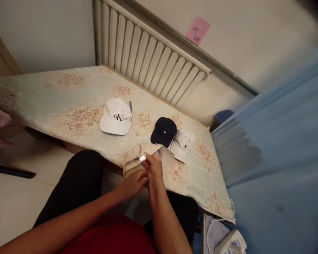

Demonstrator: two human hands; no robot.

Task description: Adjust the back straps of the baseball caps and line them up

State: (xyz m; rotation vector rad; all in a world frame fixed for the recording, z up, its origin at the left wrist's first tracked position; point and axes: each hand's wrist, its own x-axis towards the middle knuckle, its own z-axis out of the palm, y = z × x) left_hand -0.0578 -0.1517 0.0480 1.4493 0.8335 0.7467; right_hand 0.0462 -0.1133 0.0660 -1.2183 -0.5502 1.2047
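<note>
While it sits at the near edge of the table [55, 95], the beige cap [134, 158] shows soft, crumpled cloth and a silver buckle [142, 158]. Right hand [155, 168] pinches the cap beside the buckle, left hand [134, 183] is closed on its lower edge. Navy cap [163, 131] and small white cap [184, 143] lie just behind; logo cap [116, 116] farther left.

White cap [115, 116], dark logo, mid-worktop [55, 98]. Navy cap [163, 131] to its right, apart. Smaller white cap [183, 144] touching navy cap's right side. Floral cover on worktop. Slatted radiator [148, 60] behind. Pink note [197, 29] on wall. Blue fabric [281, 141] far right.
</note>
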